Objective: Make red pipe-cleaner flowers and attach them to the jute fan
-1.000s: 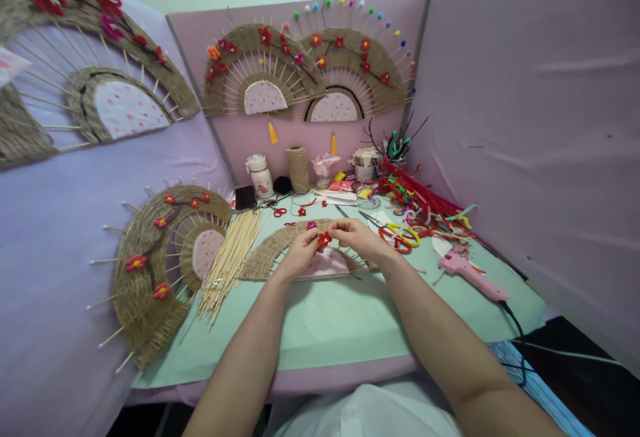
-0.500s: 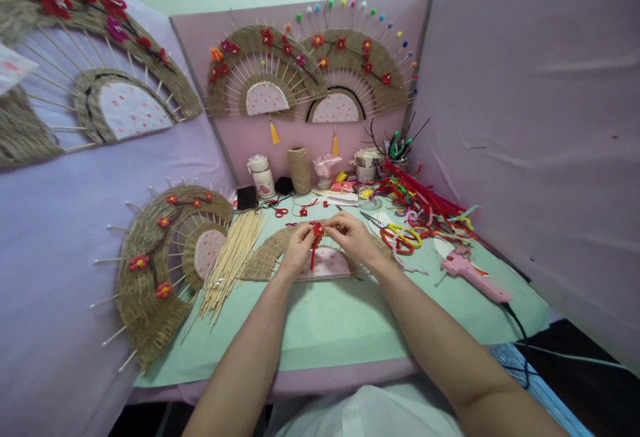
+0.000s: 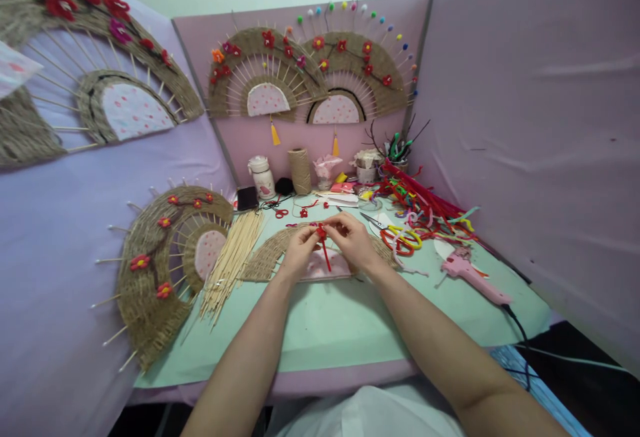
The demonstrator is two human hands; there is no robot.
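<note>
Between my two hands is a red pipe-cleaner flower [image 3: 321, 231], its straight tail hanging down toward me. The fingers of my left hand [image 3: 301, 250] pinch its left side. From the right, my right hand [image 3: 349, 235] grips it with thumb and forefinger; the fingertips partly cover the petals. Below both hands a twine-wrapped fan [image 3: 267, 253] lies flat on the table, with a pink-spotted half-round centre [image 3: 327, 265]. My wrists hide parts of the fan.
Left of the fan lie thin wooden sticks [image 3: 233, 267] and a leaning finished fan [image 3: 150, 243]. To the right are yellow-handled scissors [image 3: 407, 235], a pile of pipe cleaners [image 3: 425, 193] and a pink glue gun [image 3: 475, 277] with its cord. A twine spool [image 3: 299, 171] stands behind.
The flower has shifted slightly right and turned in my fingers; its tail now slants down to the right. Both hands have drawn a little closer together.
</note>
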